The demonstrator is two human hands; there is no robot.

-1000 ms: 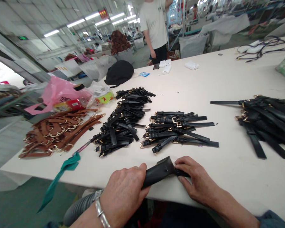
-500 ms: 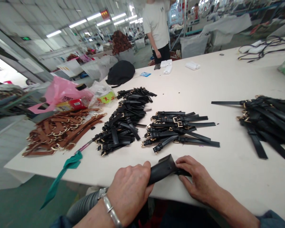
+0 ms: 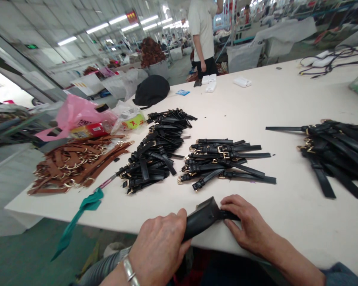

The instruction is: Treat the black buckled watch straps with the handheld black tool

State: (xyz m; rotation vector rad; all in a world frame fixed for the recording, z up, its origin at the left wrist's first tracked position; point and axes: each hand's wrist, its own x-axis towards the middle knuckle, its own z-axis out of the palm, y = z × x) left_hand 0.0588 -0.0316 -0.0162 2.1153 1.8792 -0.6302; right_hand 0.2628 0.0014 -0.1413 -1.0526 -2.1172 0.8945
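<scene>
My left hand (image 3: 161, 246) is closed around a thick black piece with a smooth, rounded body and a squared end (image 3: 204, 216); its exact kind I cannot make out. That end meets a short dark strap (image 3: 229, 215), mostly hidden by my right hand (image 3: 246, 222), which pinches it between thumb and fingers just above the table's front edge. Beyond my hands lies a small pile of black buckle straps (image 3: 226, 159) with gold buckles. To its left is a larger heap of similar black straps (image 3: 155, 151).
Another black strap pile (image 3: 340, 151) lies at the right. Brown straps with metal rings (image 3: 74, 163), a pink plastic bag (image 3: 80, 113) and a teal cloth strip (image 3: 89, 202) occupy the left. A black cap (image 3: 152, 90) sits farther back. A person (image 3: 204, 35) stands beyond the table (image 3: 286, 95).
My left hand and the black piece have shifted slightly left and down, showing more of the strap at its end. My right hand stays nearly still. The standing person has moved a little right.
</scene>
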